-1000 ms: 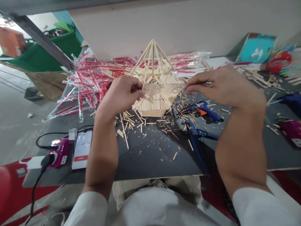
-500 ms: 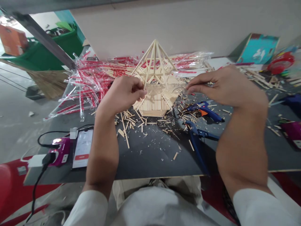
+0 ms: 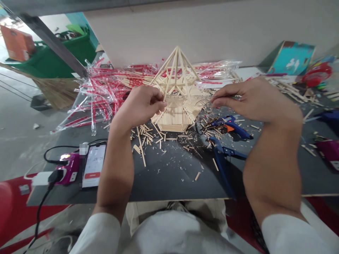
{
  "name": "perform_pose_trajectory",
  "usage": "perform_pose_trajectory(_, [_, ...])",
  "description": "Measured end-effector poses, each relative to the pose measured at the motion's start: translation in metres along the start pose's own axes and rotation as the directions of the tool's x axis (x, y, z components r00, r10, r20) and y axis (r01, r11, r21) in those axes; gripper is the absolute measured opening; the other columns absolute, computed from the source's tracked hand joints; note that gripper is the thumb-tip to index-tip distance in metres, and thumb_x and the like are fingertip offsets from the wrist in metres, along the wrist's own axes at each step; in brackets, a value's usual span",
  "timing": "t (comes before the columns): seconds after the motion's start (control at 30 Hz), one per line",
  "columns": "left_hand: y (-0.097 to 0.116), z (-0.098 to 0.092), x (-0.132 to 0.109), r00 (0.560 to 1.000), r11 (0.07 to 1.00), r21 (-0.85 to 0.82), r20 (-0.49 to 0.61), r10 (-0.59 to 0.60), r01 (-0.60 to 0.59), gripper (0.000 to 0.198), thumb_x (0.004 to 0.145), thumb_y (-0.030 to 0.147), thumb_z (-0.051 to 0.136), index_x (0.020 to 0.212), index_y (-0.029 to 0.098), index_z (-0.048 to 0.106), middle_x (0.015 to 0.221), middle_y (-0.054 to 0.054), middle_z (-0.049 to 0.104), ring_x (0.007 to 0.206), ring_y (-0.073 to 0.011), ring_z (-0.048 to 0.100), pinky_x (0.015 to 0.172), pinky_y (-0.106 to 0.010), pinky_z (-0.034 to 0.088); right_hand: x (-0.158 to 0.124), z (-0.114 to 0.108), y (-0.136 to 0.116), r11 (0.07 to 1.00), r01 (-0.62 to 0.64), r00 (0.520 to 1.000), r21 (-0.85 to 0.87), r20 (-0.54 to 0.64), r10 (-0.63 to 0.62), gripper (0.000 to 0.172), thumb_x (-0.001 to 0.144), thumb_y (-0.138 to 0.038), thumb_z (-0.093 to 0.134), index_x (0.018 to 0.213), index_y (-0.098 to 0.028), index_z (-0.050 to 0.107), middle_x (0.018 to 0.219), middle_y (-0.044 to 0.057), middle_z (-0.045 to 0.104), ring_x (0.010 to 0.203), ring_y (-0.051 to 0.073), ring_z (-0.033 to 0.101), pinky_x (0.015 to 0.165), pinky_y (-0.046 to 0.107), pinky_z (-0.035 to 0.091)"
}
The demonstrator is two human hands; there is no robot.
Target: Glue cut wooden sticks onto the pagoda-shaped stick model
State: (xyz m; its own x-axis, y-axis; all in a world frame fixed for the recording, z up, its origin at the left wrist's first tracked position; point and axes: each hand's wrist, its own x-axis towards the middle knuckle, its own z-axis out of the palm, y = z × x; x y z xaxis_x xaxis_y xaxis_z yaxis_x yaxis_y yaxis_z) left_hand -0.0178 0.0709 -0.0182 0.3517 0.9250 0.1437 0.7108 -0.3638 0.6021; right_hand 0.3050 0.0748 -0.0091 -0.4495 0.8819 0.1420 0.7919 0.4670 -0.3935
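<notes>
A model built of thin wooden sticks [image 3: 173,118] stands on the dark table, with a slatted base and a pointed open frame [image 3: 177,70] above it. My left hand [image 3: 145,104] is at the model's left side, thumb and forefinger pinched at the lower end of a frame stick. To the right of the model, my right hand [image 3: 246,98] hangs in the air, its fingertips pinched together. What sits between those fingertips is too small to make out. Below my right hand lies a blue glue gun [image 3: 233,127] with an orange trigger, and nearer me a blue-handled cutter [image 3: 221,162].
Short stick offcuts [image 3: 144,139] litter the table around the model. Red-and-clear plastic wrappers [image 3: 99,91] pile up at the back left. A phone [image 3: 94,164] and a purple power socket [image 3: 68,169] with cords lie front left. A turquoise board [image 3: 293,58] leans at the back right.
The view has shifted slightly, so the model appears a little further right. Both hands keep nearly the same pinched poses beside it.
</notes>
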Motion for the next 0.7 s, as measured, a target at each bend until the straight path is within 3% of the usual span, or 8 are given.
perform_pose_trajectory(0.23, [-0.0043,0.0014,0.0011,1.0,1.0,-0.031,0.016,0.0,0.0,0.015,0.086,0.032,0.066,0.082,0.019,0.072,0.073,-0.003,0.075,0.066,-0.0157,0.067,0.068,-0.031,0.049,-0.001,-0.0007,-0.001,1.0,-0.011,1.0,0.025,0.009,0.011,0.052,0.094,-0.073,0.055,0.106,-0.031,0.084,0.092,0.006,0.083,0.081,0.028,0.072,0.077,0.043,0.053])
perform_pose_trajectory(0.7, [-0.0052,0.0014,0.0019,1.0,1.0,-0.027,0.022,0.002,-0.001,0.016,0.087,0.034,0.066,0.081,0.019,0.071,0.072,-0.003,0.074,0.064,-0.015,0.066,0.068,-0.031,0.049,-0.0011,-0.0011,-0.0004,1.0,0.0,1.0,0.016,0.006,0.0,0.045,0.095,-0.067,0.057,0.104,-0.032,0.083,0.09,0.005,0.083,0.079,0.027,0.071,0.076,0.042,0.052])
